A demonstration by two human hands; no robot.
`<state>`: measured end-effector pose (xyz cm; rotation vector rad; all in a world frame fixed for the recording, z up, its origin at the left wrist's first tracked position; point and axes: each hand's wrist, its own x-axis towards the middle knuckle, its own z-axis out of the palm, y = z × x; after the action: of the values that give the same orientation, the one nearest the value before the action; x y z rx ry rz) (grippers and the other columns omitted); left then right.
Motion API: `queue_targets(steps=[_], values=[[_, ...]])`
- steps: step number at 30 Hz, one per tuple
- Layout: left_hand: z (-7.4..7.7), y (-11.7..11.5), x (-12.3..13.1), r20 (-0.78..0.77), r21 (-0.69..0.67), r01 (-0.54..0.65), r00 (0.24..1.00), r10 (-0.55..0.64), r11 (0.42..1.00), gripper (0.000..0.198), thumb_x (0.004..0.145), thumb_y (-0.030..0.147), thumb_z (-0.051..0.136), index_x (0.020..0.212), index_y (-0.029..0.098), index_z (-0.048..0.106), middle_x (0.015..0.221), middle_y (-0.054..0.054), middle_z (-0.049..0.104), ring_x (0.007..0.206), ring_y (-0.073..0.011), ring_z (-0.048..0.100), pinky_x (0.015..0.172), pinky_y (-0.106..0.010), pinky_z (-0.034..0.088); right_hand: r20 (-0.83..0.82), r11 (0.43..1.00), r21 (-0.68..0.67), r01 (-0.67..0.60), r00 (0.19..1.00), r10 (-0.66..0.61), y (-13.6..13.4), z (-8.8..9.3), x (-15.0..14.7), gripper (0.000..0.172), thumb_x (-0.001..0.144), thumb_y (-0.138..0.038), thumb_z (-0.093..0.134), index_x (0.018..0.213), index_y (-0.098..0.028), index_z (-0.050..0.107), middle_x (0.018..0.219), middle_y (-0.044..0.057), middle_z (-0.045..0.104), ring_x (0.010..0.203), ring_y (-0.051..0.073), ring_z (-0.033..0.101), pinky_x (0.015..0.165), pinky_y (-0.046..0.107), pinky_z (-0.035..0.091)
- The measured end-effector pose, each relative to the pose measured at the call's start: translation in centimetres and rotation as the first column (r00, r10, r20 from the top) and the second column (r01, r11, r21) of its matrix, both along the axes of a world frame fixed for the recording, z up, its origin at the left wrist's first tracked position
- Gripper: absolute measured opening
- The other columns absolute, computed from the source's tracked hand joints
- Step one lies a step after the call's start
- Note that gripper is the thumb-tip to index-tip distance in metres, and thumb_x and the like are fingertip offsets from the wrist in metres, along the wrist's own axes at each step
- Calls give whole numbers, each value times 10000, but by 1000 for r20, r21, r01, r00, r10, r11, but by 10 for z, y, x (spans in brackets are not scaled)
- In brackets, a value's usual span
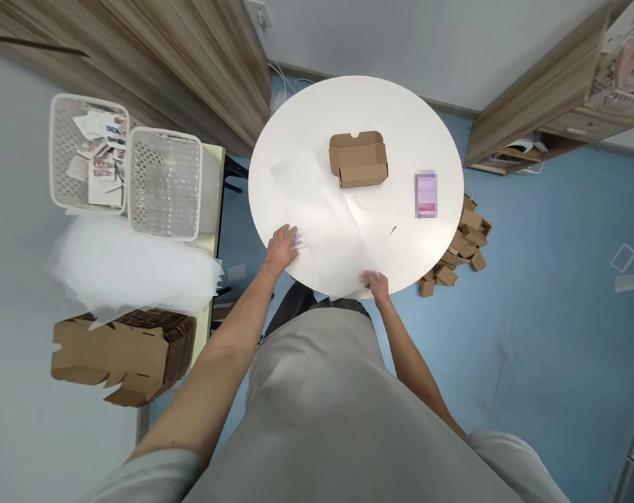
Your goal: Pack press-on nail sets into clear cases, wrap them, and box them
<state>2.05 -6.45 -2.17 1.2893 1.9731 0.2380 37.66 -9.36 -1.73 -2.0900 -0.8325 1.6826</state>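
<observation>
A round white table stands in front of me. On it lies a thin translucent sheet, spread from the middle to the near edge. My left hand rests at the table's left rim, fingers closed on a small printed packet. At the near rim, my right hand pinches the sheet's corner. An open brown cardboard box sits past the sheet's middle. To its right lies a blurred pink card.
To the left, a side table holds two white mesh baskets, one with printed cards, a heap of white wrap and a stack of flat cardboard blanks. Small folded boxes lie piled on the blue floor at right. Wooden shelves stand beyond.
</observation>
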Motion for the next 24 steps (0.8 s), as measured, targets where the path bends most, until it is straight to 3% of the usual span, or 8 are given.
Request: queue_targets(steps=[4, 7, 9, 16, 20, 24], values=[[-1, -10, 1, -18, 28, -132, 991, 133, 991, 679, 724, 138, 816, 1376, 203, 639, 1548, -208, 565, 1494, -463, 490, 1247, -612, 470, 112, 999, 16, -42, 993, 40, 0, -5, 4, 399, 818, -593, 710, 903, -203, 712, 990, 109, 828, 885, 239, 790, 755, 344, 653], [2, -20, 0, -22, 91, -274, 961, 277, 957, 720, 791, 191, 829, 1462, 156, 572, 1518, -205, 570, 1484, -426, 497, 1294, -562, 420, 148, 998, 39, -57, 988, 50, 1, -8, 8, 427, 850, -632, 658, 881, -208, 690, 968, 98, 814, 857, 220, 774, 743, 323, 647], [7, -30, 0, -51, 135, -298, 950, 307, 945, 773, 844, 223, 816, 1547, 134, 507, 1557, -221, 543, 1503, -417, 489, 1320, -549, 395, 125, 997, 56, -49, 991, 42, 3, -10, 5, 445, 867, -648, 640, 877, -206, 688, 952, 96, 811, 845, 212, 765, 733, 313, 641], [19, -53, 32, -98, 95, 1, 995, 9, 995, 818, 928, 307, 780, 1656, 167, 435, 1628, -200, 535, 1508, -393, 510, 1292, -532, 456, 67, 989, 139, -59, 997, 50, 27, -25, -44, 370, 937, -552, 635, 805, -208, 668, 847, 60, 751, 786, 181, 679, 721, 308, 612], [10, -57, 55, -89, 48, 117, 990, -113, 992, 804, 939, 274, 743, 1669, 128, 437, 1651, -225, 522, 1517, -411, 505, 1256, -519, 486, 11, 986, 154, -67, 998, 66, 43, -32, -66, 325, 984, -494, 607, 843, -207, 666, 896, 60, 762, 765, 161, 665, 733, 303, 607], [-3, -58, 67, -69, 11, 180, 981, -179, 984, 793, 945, 263, 719, 1671, 104, 443, 1663, -245, 510, 1518, -427, 499, 1271, -536, 458, 39, 975, 189, -119, 993, 114, 47, -33, -67, 305, 1002, -470, 596, 883, -204, 686, 951, 71, 783, 808, 171, 696, 761, 305, 610]])
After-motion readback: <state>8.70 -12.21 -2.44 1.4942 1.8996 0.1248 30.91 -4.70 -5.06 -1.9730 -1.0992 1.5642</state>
